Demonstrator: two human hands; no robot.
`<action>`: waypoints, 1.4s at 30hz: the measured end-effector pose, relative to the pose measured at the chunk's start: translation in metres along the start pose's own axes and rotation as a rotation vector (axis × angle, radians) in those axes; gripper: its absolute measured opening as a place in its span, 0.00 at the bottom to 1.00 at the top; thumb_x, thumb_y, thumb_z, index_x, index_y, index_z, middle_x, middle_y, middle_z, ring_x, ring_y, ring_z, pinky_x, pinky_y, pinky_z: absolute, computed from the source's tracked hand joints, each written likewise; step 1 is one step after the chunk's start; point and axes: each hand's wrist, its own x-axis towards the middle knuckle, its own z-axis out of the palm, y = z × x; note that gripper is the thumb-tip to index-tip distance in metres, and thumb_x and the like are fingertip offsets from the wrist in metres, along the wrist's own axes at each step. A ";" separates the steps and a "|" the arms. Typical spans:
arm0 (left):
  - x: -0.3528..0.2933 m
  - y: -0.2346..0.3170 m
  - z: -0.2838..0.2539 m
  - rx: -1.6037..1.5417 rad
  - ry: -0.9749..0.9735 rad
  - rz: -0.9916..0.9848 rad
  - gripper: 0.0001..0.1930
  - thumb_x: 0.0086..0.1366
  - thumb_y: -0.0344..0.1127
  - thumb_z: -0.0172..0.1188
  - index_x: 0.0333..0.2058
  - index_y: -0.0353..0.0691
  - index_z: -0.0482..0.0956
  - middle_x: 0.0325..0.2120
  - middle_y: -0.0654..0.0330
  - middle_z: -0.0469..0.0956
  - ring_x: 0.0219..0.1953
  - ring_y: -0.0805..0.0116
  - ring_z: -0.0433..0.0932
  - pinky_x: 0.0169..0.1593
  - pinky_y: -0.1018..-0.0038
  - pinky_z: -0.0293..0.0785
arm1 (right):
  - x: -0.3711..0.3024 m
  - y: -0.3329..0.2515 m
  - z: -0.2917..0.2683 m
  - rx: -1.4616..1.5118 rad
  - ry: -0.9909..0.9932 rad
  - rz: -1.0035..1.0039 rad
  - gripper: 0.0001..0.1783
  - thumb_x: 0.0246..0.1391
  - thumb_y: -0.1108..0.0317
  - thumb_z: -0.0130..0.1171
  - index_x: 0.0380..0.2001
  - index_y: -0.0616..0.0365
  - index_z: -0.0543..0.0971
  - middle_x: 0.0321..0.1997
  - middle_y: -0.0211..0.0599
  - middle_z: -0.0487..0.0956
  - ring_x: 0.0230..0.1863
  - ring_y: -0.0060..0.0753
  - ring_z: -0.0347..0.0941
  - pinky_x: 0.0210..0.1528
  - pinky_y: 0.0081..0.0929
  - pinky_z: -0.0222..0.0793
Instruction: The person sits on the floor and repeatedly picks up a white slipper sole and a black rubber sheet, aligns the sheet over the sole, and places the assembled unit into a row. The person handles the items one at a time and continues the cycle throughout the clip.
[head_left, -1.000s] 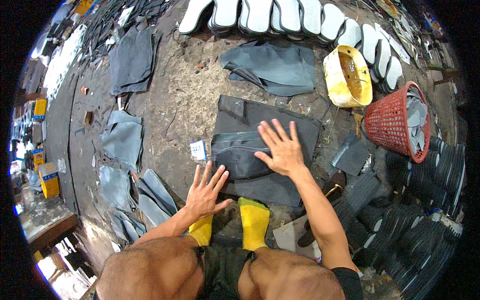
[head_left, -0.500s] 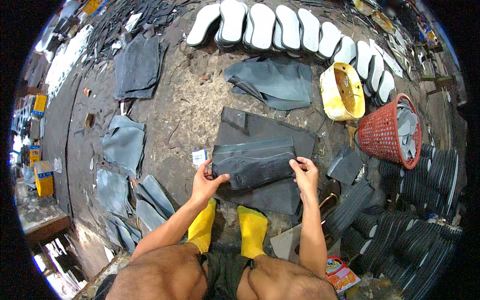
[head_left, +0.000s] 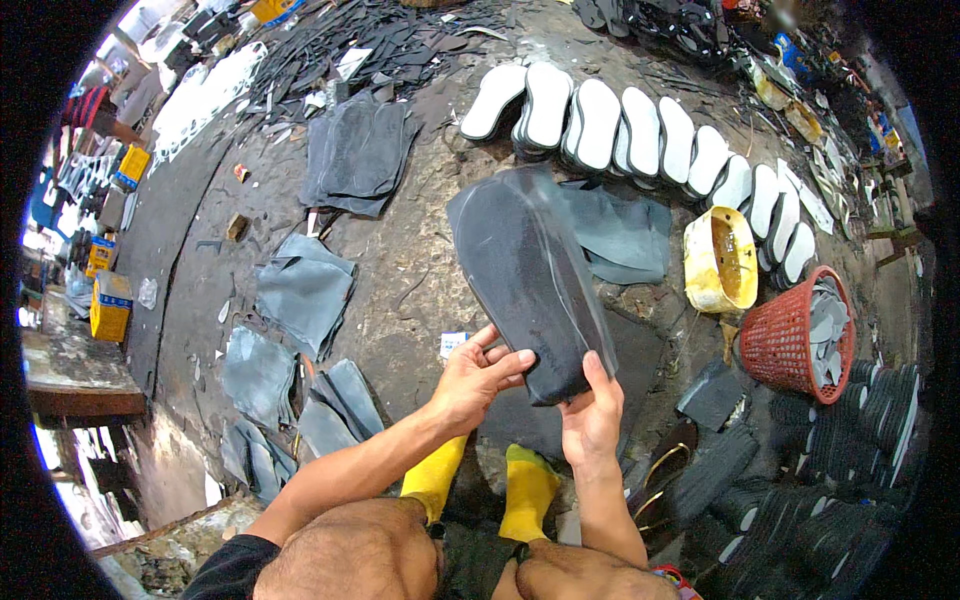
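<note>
I hold a black rubber shoe sole (head_left: pixel 520 270) up off the ground, long end pointing away and slightly left. A thin, shinier sheet margin shows along its right side. My left hand (head_left: pixel 475 378) pinches its near left edge, thumb on top. My right hand (head_left: pixel 592 420) grips the near right corner, with its thumb along the edge and the other fingers underneath. Below lies a flat dark rubber sheet (head_left: pixel 635 375), partly covered by the sole and my hands. Grey rubber sheets (head_left: pixel 630 240) lie just beyond, partly hidden by the sole.
A row of white-topped soles (head_left: pixel 595 120) curves along the far side. To the right stand a yellow tub (head_left: pixel 705 285) and a red basket (head_left: pixel 785 335) of grey scraps, near stacks of black ribbed soles (head_left: pixel 800 505). More grey sheets (head_left: pixel 305 290) lie at left.
Both hands have lifted the sole and turned it from lying crosswise to pointing away from me. My hands have come closer together at its near end. The head view has shifted.
</note>
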 end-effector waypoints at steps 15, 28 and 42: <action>0.051 0.063 -0.087 0.304 0.403 0.210 0.16 0.74 0.45 0.53 0.42 0.38 0.81 0.38 0.64 0.80 0.42 0.71 0.74 0.49 0.65 0.71 | 0.008 0.021 -0.035 -0.460 0.190 0.182 0.27 0.65 0.63 0.60 0.64 0.57 0.71 0.49 0.42 0.82 0.39 0.33 0.82 0.35 0.29 0.79; 0.195 0.115 -0.175 0.882 0.543 0.833 0.14 0.66 0.35 0.64 0.49 0.38 0.82 0.43 0.56 0.83 0.47 0.67 0.80 0.52 0.72 0.74 | 0.194 -0.017 -0.061 -1.423 0.052 -0.786 0.13 0.61 0.70 0.59 0.47 0.59 0.84 0.41 0.37 0.84 0.41 0.41 0.79 0.45 0.38 0.75; 0.248 -0.025 0.022 2.079 -0.292 0.908 0.29 0.69 0.58 0.54 0.56 0.40 0.78 0.59 0.52 0.72 0.70 0.54 0.58 0.67 0.49 0.56 | 0.301 -0.088 0.013 -1.878 -0.495 -1.365 0.04 0.59 0.70 0.61 0.37 0.53 0.81 0.33 0.34 0.80 0.37 0.41 0.78 0.40 0.38 0.68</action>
